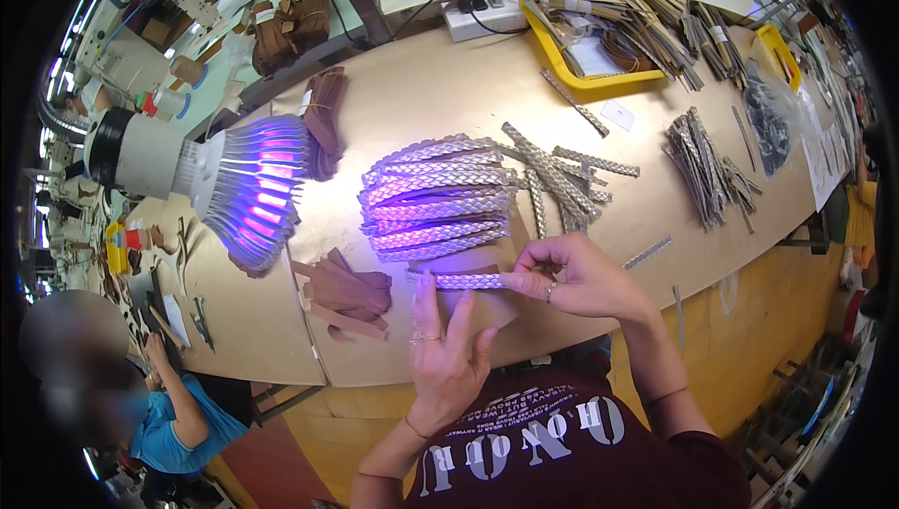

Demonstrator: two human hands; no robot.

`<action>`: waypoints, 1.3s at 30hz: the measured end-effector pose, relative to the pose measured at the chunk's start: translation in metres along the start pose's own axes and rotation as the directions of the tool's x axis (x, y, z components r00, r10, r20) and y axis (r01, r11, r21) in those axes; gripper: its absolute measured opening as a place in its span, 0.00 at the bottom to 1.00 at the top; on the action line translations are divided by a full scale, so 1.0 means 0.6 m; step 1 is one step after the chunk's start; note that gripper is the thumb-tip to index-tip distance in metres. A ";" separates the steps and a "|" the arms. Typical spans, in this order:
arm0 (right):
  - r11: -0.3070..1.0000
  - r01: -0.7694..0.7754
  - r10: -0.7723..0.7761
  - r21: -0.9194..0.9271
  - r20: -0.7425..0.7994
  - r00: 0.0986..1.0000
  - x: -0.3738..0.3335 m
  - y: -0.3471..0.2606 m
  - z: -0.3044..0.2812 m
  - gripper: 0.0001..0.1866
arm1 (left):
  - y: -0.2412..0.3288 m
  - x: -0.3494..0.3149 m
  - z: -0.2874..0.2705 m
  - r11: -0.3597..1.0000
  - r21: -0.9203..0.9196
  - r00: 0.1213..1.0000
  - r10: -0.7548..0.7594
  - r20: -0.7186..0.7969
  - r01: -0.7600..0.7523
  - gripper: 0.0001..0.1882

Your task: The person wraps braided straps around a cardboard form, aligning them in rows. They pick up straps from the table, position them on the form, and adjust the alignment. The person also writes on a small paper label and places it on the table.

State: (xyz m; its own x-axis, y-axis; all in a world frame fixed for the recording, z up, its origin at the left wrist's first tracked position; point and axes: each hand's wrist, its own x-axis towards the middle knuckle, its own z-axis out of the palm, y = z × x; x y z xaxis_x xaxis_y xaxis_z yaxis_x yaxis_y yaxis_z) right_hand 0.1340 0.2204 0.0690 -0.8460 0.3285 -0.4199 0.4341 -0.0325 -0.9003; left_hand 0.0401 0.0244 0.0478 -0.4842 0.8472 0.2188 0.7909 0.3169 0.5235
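Note:
A short braided strip [468, 281], silvery under violet light, lies crosswise on a brown sheet [506, 310] at the table's near edge. My right hand [576, 275] pinches its right end between thumb and fingers. On the strip's left part rest the fingertips of my left hand [448, 359], its fingers stretched out and apart. Just beyond both hands, a row of braided strips [435, 205] lies side by side on a raised, rounded stack. More braided strips [552, 172] are heaped loosely to the right of that row.
A lit lamp [248, 181] with a finned head juts in from the left. Brown leather strips [346, 294] lie left of my hands. Farther back are a yellow tray [599, 83] and a white power strip [482, 20]. A braided bundle [698, 172] lies right. Another person [192, 420] sits at left.

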 end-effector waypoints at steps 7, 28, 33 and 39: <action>0.982 0.130 -0.136 -0.134 -0.041 0.990 -0.001 -0.008 -0.006 0.13 | 0.008 0.004 0.000 0.999 0.035 1.000 0.007 0.003 -0.007 0.24; 0.980 0.140 -0.150 -0.144 -0.063 0.987 0.012 0.038 0.016 0.12 | 0.008 0.002 0.002 0.998 0.051 1.000 0.023 -0.007 -0.022 0.26; 0.982 0.092 -0.112 -0.163 -0.123 0.986 0.011 0.051 0.026 0.13 | 0.009 -0.003 0.018 1.000 0.021 0.999 0.009 -0.034 -0.008 0.32; 0.978 0.208 -0.198 -0.010 -0.352 0.915 0.007 0.058 0.055 0.10 | -0.006 -0.016 0.037 0.999 -0.050 0.994 0.008 -0.110 -0.014 0.32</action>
State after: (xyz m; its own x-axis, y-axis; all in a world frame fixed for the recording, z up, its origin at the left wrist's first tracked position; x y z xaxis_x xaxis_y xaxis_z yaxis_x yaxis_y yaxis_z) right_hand 0.1353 0.1894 0.0320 -0.7512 0.6391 -0.1653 0.2521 0.0463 -0.9666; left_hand 0.0504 0.0245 0.0254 -0.5161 0.7975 0.3126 0.7776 0.2833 0.5613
